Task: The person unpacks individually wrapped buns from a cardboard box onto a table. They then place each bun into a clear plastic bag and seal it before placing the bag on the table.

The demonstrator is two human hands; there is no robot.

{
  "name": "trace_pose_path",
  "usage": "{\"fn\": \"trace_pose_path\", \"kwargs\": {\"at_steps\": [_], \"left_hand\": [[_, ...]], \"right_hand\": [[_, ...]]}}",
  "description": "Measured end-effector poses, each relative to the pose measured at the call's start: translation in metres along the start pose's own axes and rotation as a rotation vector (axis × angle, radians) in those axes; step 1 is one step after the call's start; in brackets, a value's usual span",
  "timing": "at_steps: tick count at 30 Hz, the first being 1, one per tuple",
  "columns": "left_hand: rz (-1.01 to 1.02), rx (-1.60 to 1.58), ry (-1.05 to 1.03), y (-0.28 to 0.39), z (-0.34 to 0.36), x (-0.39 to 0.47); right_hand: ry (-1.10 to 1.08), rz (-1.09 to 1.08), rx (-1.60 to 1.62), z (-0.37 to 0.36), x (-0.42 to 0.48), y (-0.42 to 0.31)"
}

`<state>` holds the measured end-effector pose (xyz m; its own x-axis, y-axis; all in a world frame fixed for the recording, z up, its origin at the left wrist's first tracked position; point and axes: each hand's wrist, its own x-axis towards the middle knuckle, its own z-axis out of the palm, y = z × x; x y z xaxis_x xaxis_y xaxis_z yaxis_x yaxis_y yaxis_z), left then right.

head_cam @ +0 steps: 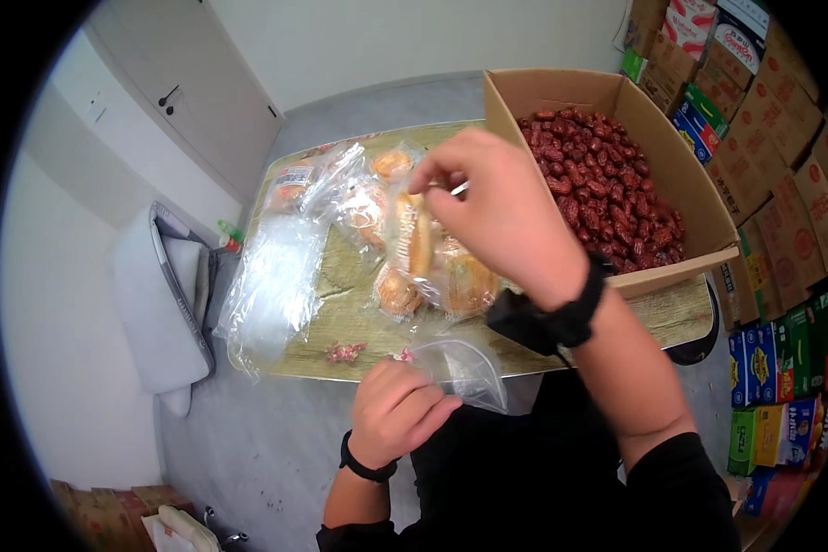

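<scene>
Near the front edge of the table, my left hand is closed on a clear plastic bag, which spreads out to its right. My right hand is raised above several bread rolls in clear wrappers; whether its curled fingers hold anything cannot be told. Under it lie a long wrapped bread, a wrapped round bun and another wrapped bread. More wrapped buns sit farther left. A stack of flat clear plastic bags covers the table's left side. Small pink twist ties lie near the front edge.
An open cardboard box of dried red dates stands at the table's right end. Stacked cartons line the right side. A folded grey padded item leans at the left wall, beside a small green-capped bottle.
</scene>
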<state>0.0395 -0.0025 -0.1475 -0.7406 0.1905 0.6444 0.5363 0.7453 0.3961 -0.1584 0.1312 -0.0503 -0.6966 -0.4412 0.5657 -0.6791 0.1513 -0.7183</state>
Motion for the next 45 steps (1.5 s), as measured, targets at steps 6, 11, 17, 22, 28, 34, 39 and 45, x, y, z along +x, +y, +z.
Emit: {"fn": "trace_pose_path", "kwargs": {"at_steps": [6, 11, 17, 22, 28, 34, 39, 45], "left_hand": [[-0.006, -0.043, 0.016, -0.001, -0.003, -0.005], [-0.04, 0.024, 0.005, -0.003, -0.007, -0.012], [0.088, -0.083, -0.058, 0.008, 0.0, 0.022], [0.144, -0.316, -0.09, 0.014, 0.0, 0.023], [-0.051, -0.942, -0.237, 0.018, 0.027, 0.027], [-0.219, 0.092, -0.139, -0.042, 0.074, 0.045], [-0.072, 0.482, -0.321, -0.048, 0.087, 0.058], [-0.422, 0.083, 0.017, -0.064, 0.061, 0.044]], "right_hand": [[0.094, 0.022, -0.139, 0.046, -0.03, 0.064], [-0.241, 0.262, 0.136, 0.007, -0.094, 0.032], [-0.375, 0.344, -0.049, -0.031, -0.144, -0.021], [-0.126, 0.205, -0.174, -0.084, -0.173, -0.063], [-0.097, -0.008, -0.382, -0.107, -0.206, -0.083], [-0.272, 0.138, -0.385, -0.062, -0.222, -0.041], [-0.318, 0.065, -0.384, -0.037, -0.229, -0.028], [-0.317, 0.072, -0.346, -0.01, -0.235, -0.007]]}}
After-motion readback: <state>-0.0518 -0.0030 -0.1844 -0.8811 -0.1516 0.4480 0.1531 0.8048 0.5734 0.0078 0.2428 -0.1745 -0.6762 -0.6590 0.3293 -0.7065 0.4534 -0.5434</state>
